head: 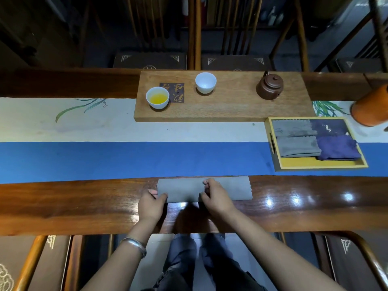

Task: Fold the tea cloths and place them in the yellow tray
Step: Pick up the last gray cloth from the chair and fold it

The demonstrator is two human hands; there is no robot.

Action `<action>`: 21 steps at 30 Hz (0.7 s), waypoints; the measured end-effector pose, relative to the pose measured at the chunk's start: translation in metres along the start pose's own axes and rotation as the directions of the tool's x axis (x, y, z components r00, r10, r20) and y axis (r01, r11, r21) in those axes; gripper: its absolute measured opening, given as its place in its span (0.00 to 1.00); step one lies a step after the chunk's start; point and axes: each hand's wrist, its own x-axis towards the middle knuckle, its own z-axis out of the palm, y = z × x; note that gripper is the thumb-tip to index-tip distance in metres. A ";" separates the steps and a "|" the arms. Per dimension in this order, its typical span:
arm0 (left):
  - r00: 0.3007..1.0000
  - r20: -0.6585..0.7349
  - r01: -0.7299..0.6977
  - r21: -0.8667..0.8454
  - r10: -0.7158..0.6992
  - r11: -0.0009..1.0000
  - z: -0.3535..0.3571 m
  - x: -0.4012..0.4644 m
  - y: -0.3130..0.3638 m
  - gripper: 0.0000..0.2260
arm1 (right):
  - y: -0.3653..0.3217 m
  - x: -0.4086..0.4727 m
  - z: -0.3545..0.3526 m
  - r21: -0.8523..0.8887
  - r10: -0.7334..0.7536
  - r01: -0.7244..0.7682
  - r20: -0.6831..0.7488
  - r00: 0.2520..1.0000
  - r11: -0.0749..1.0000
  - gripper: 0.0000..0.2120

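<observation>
Both hands, left hand (152, 203) and right hand (216, 196), pinch the grey tea cloth (228, 189) mid-fold; next likely folding its left end over, edges aligned.

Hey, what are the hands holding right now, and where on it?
Both grip the grey cloth lying on the table: left hand pinches its left end, right hand pinches near the middle.

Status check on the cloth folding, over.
Left hand pinching the grey cloth's left end, right hand gripping its middle. Cloth folded into a strip on the table edge. Yellow tray holds four folded cloths. Path to tray clear.
</observation>
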 end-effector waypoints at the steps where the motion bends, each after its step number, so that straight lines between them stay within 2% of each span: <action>1: 0.999 -0.004 -0.032 -0.031 0.032 0.999 0.000 0.000 0.001 0.11 | 0.003 0.001 0.000 -0.011 0.007 -0.007 0.013 1.000 1.000 0.16; 4: 0.993 -0.002 -0.120 -0.143 0.121 0.982 0.000 -0.003 0.007 0.11 | 0.009 0.001 -0.004 0.006 -0.024 0.024 0.056 0.998 1.000 0.16; 7: 0.981 0.035 -0.177 -0.264 0.193 0.948 0.000 -0.006 0.015 0.10 | 0.015 0.001 -0.009 0.106 0.001 -0.008 0.068 0.998 0.994 0.15; 11: 0.952 0.087 -0.243 -0.374 0.295 0.895 0.005 -0.013 0.040 0.13 | 0.021 0.002 -0.018 0.265 0.078 -0.083 0.028 0.997 0.961 0.12; 16: 0.892 0.187 -0.303 -0.430 0.412 0.850 0.024 -0.031 0.083 0.13 | 0.023 -0.002 -0.035 0.377 0.074 -0.039 -0.078 0.994 0.925 0.06; 18: 0.849 0.252 -0.336 -0.420 0.464 0.843 0.037 -0.043 0.096 0.13 | 0.020 -0.005 -0.044 0.511 0.104 -0.048 -0.081 0.991 0.858 0.12; 20: 0.811 0.311 -0.370 -0.381 0.495 0.847 0.050 -0.056 0.102 0.15 | 0.017 -0.009 -0.055 0.674 0.163 -0.109 -0.016 0.987 0.731 0.17; 21: 0.782 0.368 -0.372 -0.370 0.502 0.851 0.057 -0.061 0.102 0.17 | 0.018 -0.011 -0.061 0.699 0.182 -0.136 0.008 0.983 0.702 0.17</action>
